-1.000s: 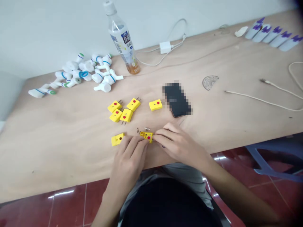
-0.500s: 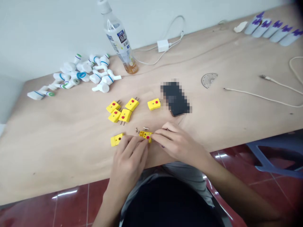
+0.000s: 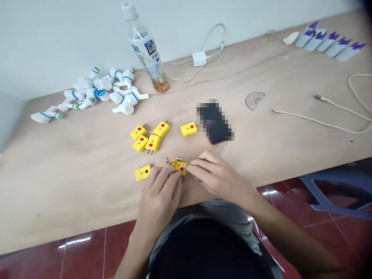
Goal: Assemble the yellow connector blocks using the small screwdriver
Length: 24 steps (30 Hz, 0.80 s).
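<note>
An opened yellow plug half [image 3: 179, 165] with a red dot lies at the table's front edge, its inside facing up. My left hand [image 3: 159, 193] is closed, fingertips gripping its lower side. From the right, my right hand [image 3: 216, 174] pinches at the plug half's right end; what sits between those fingertips is hidden. Just above the plug half lie a small screw [image 3: 167, 160] and a small metal piece [image 3: 179, 158]. A yellow plug cover [image 3: 142, 173] rests beside my left knuckles, partly behind them.
Several assembled yellow two-pin plugs [image 3: 154, 142] lie farther back, with another yellow plug [image 3: 188, 129] beside a dark phone [image 3: 216, 124]. A drink bottle [image 3: 149, 58], white-and-blue plastic parts [image 3: 124, 106], a protractor [image 3: 255, 100], a cable [image 3: 314, 118] and purple-topped bottles [image 3: 328, 42] stand or lie around.
The view has shifted slightly. Both hands stay at the plug half in nearly the same pose; nothing else has visibly moved.
</note>
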Tool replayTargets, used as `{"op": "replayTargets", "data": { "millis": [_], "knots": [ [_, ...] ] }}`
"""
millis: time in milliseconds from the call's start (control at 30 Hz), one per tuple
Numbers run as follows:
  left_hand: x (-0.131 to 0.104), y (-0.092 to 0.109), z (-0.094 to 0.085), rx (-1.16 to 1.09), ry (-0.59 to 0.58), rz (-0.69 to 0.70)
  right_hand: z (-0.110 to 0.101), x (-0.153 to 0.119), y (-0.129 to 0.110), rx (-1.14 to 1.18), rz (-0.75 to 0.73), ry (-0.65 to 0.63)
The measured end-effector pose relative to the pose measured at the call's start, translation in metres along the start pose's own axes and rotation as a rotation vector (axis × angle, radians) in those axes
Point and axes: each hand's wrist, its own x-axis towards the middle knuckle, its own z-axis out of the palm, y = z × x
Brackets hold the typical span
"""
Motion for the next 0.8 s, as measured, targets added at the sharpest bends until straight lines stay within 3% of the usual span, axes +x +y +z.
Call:
{"op": "replayTargets", "data": {
  "millis": [433, 800],
  "knots": [
    [-0.007, 0.0, 0.011, -0.165, 0.062, -0.166, 0.001, 0.0, 0.002, 0.013, 0.0, 0.02],
    [-0.009, -0.003, 0.015, -0.254, 0.121, -0.222, -0.005, 0.003, 0.0, 0.041, 0.034, 0.045]
  ]
}}
